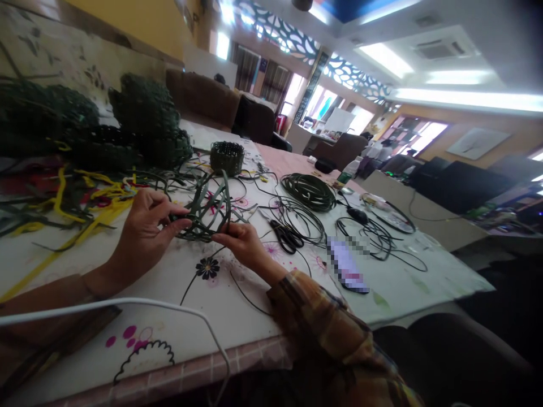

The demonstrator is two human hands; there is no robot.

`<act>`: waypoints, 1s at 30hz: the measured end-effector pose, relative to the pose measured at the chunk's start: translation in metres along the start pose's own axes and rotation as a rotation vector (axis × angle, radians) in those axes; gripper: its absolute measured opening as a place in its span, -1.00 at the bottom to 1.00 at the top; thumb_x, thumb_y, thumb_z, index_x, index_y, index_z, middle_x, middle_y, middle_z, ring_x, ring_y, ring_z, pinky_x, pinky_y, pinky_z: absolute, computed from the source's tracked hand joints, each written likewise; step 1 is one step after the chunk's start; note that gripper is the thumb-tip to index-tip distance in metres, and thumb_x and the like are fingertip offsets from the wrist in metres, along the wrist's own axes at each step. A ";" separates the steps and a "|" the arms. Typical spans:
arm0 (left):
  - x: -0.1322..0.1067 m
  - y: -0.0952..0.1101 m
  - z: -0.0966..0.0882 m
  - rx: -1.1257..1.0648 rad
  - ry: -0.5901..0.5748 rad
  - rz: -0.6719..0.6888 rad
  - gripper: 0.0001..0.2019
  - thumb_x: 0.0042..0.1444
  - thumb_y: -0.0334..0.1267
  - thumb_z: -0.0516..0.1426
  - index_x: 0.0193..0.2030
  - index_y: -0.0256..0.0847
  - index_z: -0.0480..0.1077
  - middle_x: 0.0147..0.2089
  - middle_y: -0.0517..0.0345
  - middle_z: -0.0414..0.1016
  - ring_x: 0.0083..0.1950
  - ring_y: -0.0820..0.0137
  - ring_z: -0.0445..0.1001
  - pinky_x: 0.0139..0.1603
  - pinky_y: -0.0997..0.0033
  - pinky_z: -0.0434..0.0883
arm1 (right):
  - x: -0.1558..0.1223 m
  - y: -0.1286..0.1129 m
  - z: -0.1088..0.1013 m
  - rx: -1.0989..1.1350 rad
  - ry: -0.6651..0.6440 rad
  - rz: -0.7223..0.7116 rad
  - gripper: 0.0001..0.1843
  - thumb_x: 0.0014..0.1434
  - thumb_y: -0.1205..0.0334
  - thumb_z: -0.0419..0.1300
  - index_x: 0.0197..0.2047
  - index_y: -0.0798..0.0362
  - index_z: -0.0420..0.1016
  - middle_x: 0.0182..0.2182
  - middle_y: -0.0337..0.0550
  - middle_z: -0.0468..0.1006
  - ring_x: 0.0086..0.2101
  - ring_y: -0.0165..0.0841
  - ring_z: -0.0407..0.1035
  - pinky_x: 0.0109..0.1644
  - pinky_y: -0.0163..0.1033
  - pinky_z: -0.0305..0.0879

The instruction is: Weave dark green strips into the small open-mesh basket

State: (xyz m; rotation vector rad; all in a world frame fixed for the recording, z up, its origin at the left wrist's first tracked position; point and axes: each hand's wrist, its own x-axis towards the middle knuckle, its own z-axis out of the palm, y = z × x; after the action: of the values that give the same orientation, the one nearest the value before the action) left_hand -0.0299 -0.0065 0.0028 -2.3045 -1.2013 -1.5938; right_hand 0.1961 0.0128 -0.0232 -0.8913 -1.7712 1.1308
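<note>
Hands grip a half-woven green strip basket [206, 212]: left hand [142, 234] pinching its side, right hand [244, 243] its lower edge; light, springy, loose beside the scissors [286, 236].

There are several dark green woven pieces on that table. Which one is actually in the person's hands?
The loose, open-strip weave at the table's near edge, gripped by the left hand and right hand. The small finished basket and the big woven heap sit untouched farther back.

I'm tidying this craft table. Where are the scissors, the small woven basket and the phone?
Scissors [285, 236], head view, on the black handles.
Small woven basket [227, 157], head view, on its side wall.
Phone [347, 264], head view, on the middle of its blurred screen.
</note>
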 end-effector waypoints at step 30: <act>-0.009 -0.014 0.010 -0.177 -0.231 -0.551 -0.55 0.01 0.23 0.23 -0.28 -0.15 0.58 -0.21 0.07 0.46 -0.16 0.23 0.45 -0.19 0.25 0.41 | 0.007 0.005 -0.017 -0.195 -0.029 -0.030 -0.69 0.14 0.03 0.35 -0.42 0.12 0.55 -0.53 -0.31 0.38 -0.43 -0.48 0.21 -0.28 -0.35 0.16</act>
State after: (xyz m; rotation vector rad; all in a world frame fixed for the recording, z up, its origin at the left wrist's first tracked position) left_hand -0.0330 0.0027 -0.0139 -2.4586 -1.9627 -1.6670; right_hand 0.2092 0.0263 -0.0221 -0.9635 -1.9367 0.9672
